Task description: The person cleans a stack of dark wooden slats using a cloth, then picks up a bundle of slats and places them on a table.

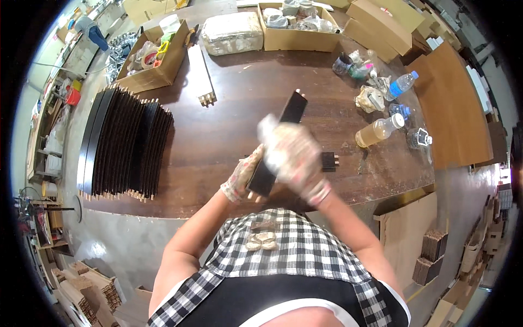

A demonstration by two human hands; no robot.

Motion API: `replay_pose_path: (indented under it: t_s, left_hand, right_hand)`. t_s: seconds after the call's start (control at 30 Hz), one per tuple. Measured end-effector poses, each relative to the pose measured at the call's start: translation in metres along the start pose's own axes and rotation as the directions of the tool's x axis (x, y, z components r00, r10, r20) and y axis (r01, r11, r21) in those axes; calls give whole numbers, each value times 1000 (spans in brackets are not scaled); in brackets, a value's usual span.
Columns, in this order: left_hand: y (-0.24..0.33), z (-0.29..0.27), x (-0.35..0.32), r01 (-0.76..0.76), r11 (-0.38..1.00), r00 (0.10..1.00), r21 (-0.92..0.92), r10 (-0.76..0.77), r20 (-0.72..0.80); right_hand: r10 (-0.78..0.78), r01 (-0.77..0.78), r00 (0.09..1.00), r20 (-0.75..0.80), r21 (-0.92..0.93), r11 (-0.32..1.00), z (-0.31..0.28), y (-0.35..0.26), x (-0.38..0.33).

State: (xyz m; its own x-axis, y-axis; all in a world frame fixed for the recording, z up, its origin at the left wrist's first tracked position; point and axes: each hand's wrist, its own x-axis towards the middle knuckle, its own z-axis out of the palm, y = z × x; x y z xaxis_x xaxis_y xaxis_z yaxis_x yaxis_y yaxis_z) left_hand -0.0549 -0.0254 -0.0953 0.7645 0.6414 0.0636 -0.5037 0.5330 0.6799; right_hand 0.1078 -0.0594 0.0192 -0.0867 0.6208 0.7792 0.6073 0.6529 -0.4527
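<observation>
My left hand (243, 175), in a patterned glove, grips the edge of a narrow black board (262, 180) with pale wooden dowels at its ends. The board is held slanted, its far end pointing up and right. Over the middle of it is my gloved right hand (298, 155), smeared by motion, closed around a white wad (267, 128) that looks like cloth. Both hands hide the board's middle. Another black board (328, 161) lies crosswise beneath, mostly covered, with dowels showing at its right end.
Stacked black boards (125, 144) with dowels stand at the left. A white board (200, 76), open cartons (299, 39) and a wrapped bundle (232, 34) lie at the back. Toward the right are a bottle of amber liquid (376, 132), water bottles (403, 84) and crumpled paper (370, 99).
</observation>
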Motion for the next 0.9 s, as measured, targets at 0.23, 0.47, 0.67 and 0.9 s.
replay_pose_path:
  t_s: [0.23, 0.47, 0.67, 0.9]
  left_hand:
    - [34, 40, -14, 16, 761, 1000, 648, 4, -30]
    - [62, 56, -36, 356, 722, 934, 593, -248, -259]
    - [22, 55, -26, 395, 701, 914, 594, -235, -332]
    - [-24, 32, -25, 452, 509, 891, 732, -223, -396]
  right_hand:
    - [16, 21, 997, 81, -437, 899, 10, 58, -12]
    - [673, -609, 649, -356, 288, 739, -67, 148, -2]
    - [834, -754, 489, -254, 359, 551, -56, 96, -29]
    - [440, -348, 881, 174, -391, 852, 55, 47, -76]
